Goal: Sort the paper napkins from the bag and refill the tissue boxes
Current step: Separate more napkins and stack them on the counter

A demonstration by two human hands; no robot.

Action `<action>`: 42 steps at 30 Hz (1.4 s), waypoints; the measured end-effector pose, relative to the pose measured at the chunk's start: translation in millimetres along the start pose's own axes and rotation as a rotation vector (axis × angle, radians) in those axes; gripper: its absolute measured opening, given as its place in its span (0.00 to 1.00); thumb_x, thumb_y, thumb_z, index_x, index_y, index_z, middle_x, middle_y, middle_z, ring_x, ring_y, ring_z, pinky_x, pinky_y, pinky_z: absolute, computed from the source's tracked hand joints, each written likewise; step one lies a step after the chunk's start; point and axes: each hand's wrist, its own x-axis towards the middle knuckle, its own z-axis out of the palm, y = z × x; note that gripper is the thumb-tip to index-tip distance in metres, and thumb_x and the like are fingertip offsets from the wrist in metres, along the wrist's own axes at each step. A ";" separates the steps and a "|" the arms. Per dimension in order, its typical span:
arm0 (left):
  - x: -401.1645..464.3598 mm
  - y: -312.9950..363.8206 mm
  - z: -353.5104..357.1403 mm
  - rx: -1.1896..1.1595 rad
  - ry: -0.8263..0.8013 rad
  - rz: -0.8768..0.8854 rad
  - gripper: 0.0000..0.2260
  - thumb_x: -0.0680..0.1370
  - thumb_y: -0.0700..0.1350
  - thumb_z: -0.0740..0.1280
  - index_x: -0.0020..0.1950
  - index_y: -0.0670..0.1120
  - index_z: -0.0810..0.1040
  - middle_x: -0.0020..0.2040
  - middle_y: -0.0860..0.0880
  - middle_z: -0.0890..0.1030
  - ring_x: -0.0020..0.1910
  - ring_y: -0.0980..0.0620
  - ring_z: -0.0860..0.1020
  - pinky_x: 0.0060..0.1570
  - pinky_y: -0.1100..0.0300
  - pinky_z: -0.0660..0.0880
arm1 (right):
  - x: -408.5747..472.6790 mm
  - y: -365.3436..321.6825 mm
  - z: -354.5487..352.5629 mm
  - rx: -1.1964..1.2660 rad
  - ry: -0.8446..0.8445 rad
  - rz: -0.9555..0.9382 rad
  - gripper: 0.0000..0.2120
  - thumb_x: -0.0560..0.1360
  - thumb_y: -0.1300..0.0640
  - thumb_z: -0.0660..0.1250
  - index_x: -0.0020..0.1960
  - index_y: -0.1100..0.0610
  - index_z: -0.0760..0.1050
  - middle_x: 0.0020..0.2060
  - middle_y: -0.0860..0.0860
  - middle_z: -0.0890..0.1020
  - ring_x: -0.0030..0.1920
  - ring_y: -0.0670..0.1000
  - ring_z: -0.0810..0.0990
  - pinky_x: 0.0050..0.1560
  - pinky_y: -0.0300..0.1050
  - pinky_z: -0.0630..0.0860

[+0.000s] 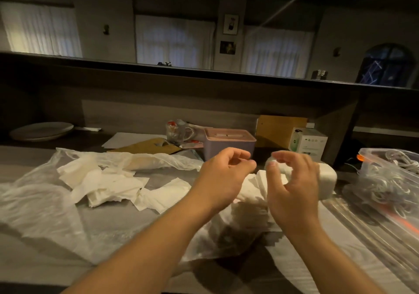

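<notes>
Loose white paper napkins (106,186) lie crumpled on a clear plastic bag (34,205) spread over the left of the counter. More napkins (250,190) are stacked under my hands. A lilac tissue box with a pink lid (229,143) stands behind them. A white rounded tissue box (327,180) sits just right of my right hand. My left hand (223,176) hovers above the stack, fingers curled towards the thumb, with nothing visible in it. My right hand (292,180) hovers beside it, fingers spread and bent, holding nothing.
A glass mug (179,132), brown paper (145,147), a cardboard box (281,130) and a white carton (310,143) line the back. Plates (40,130) sit far left. A zip bag of cables (390,180) lies at the right. A shelf overhangs the counter.
</notes>
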 end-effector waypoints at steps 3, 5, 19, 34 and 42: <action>-5.3 4.9 -34.2 -0.019 -0.014 0.002 0.05 0.82 0.53 0.67 0.53 0.56 0.82 0.46 0.57 0.85 0.50 0.57 0.82 0.52 0.59 0.78 | -7.2 -27.6 14.7 0.045 -0.008 -0.191 0.06 0.77 0.54 0.66 0.54 0.49 0.77 0.51 0.43 0.76 0.54 0.47 0.72 0.54 0.33 0.66; -8.5 2.3 -57.0 -0.020 0.015 -0.014 0.05 0.82 0.50 0.67 0.52 0.54 0.83 0.44 0.53 0.86 0.46 0.53 0.83 0.46 0.60 0.78 | -10.5 -43.5 19.6 0.099 -0.085 -0.224 0.07 0.78 0.56 0.68 0.54 0.45 0.74 0.51 0.43 0.77 0.50 0.45 0.75 0.49 0.31 0.72; -0.4 -77.4 -126.9 0.670 0.047 -0.100 0.13 0.82 0.42 0.66 0.63 0.55 0.80 0.60 0.55 0.81 0.56 0.57 0.77 0.59 0.60 0.77 | -10.2 -89.4 122.8 -0.419 -0.978 0.055 0.08 0.78 0.50 0.64 0.45 0.53 0.77 0.39 0.49 0.80 0.42 0.50 0.79 0.38 0.43 0.73; 4.7 -119.3 -120.9 0.873 -0.014 -0.243 0.26 0.77 0.57 0.60 0.75 0.57 0.63 0.72 0.53 0.71 0.70 0.46 0.64 0.68 0.49 0.62 | -27.6 -66.4 156.1 -0.423 -0.955 0.185 0.13 0.76 0.45 0.63 0.56 0.47 0.79 0.53 0.48 0.83 0.56 0.54 0.80 0.57 0.50 0.77; 1.9 -108.0 -127.2 0.469 0.006 -0.268 0.19 0.76 0.50 0.69 0.65 0.65 0.71 0.48 0.59 0.82 0.51 0.55 0.80 0.57 0.50 0.77 | -21.1 -76.5 139.8 -0.019 -0.946 0.303 0.09 0.74 0.54 0.75 0.49 0.49 0.75 0.46 0.51 0.83 0.47 0.50 0.82 0.48 0.51 0.81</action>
